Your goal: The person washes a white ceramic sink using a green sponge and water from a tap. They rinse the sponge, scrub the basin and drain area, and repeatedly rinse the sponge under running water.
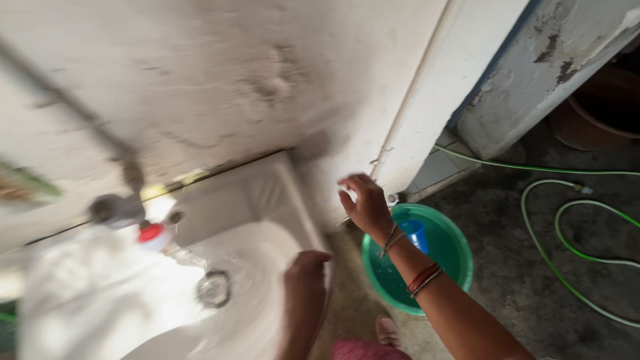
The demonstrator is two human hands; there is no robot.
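My left hand (305, 273) hangs over the right rim of a white sink (267, 193), its back to the camera and its fingers curled down; motion blur hides whether it holds anything. My right hand (365, 205), with bangles on the wrist, is raised beside the sink near the white wall, fingers loosely apart and nothing clearly in them. A tap with a red handle (152, 233) runs water toward the round drain (213, 289).
A green basin (453, 257) with a blue mug (415, 233) in it stands on the concrete floor under my right forearm. A green hose (567, 267) loops across the floor at the right. My foot (387, 330) shows below. A grey pipe (80, 113) runs down to the tap.
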